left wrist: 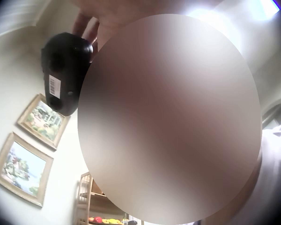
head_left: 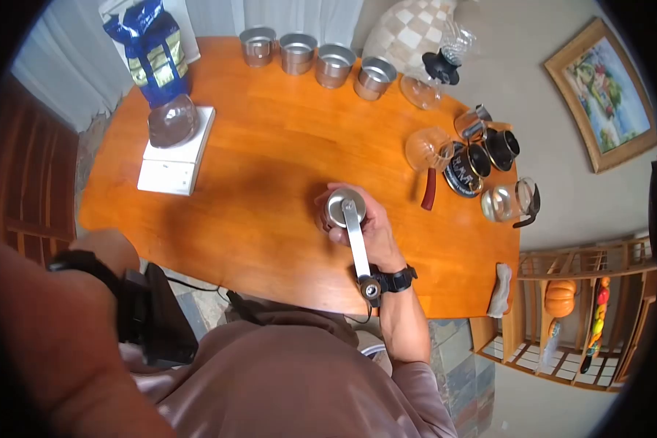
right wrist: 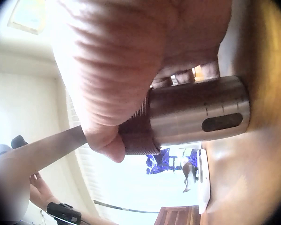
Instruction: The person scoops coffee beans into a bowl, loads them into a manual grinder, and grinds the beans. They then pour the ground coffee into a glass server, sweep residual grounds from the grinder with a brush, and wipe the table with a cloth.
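Note:
My right hand (head_left: 378, 228) holds a steel hand coffee grinder (head_left: 345, 208) over the near part of the table. Its crank arm (head_left: 358, 252) points back toward my body and ends in a round knob. From the right wrist view, the fingers and thumb wrap the grinder's ribbed brown band, and a slotted window (right wrist: 222, 122) shows in its steel body. My left hand (head_left: 51, 343) is raised close to the head camera, large and blurred. In the left wrist view its fingers (left wrist: 86, 26) are beside a black device (left wrist: 65, 70) at head height.
A glass vessel (head_left: 173, 120) stands on a white scale (head_left: 166, 177), with a blue bag (head_left: 153, 62) behind. Several steel cups (head_left: 336, 66) line the far edge. At right are a red-handled glass server (head_left: 425, 150), a glass pot (head_left: 500, 203) and black-trimmed ware.

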### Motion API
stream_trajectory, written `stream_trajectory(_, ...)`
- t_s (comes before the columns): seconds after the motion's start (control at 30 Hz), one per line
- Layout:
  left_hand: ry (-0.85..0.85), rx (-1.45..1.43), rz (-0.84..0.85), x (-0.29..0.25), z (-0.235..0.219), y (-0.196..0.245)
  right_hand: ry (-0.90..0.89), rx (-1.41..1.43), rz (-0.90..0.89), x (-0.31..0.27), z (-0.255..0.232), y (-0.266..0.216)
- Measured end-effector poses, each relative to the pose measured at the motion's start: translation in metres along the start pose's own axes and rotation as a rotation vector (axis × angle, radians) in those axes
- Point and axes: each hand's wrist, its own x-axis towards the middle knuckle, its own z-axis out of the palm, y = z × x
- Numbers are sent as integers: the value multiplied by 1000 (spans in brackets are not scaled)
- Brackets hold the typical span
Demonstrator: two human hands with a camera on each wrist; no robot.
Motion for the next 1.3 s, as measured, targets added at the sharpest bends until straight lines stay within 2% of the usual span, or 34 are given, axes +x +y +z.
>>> stream_trajectory(0.07,58,-26,50,16,50,4,12,-44,-25,-2,1,0)
stream_trajectory(0.13,106,-59,107,26,109,35,17,-28,-18,-1,-3,0)
stream_trajectory(0.2,145,-103,168,33,108,28,-19,-5,48,0,-6,-1)
stream_trajectory(0.27,-530,-129,21,12,91,32,-24,-34,13,1,-6,-3)
stream_trajectory(0.3,-720,-164,-101,0,104,33,-16,2,21,1,-2,-8)
stream_trajectory(0.33,-799,-293,-190,-31,110,33,-10,37,34,0,0,-11)
stream_trajectory(0.37,-872,-351,-213,-52,117,37,-38,58,9,1,-1,-9)
stream_trajectory(0.47,-908,-270,-209,-87,132,65,-14,101,-47,1,3,-7)
stream_trajectory(0.53,-920,-287,-140,-97,140,76,6,94,-71,1,7,-8)
stream_trajectory(0.7,-908,-227,8,-106,143,68,40,3,-95,1,7,-6)
stream_trajectory(0.87,-971,-255,-110,-93,138,63,31,12,-113,4,8,-8)
stream_trajectory(1.0,-980,-282,-51,-91,150,68,26,39,-97,3,11,-13)
stream_trajectory(1.3,-1039,-250,-67,-93,149,59,3,47,-62,4,6,-8)
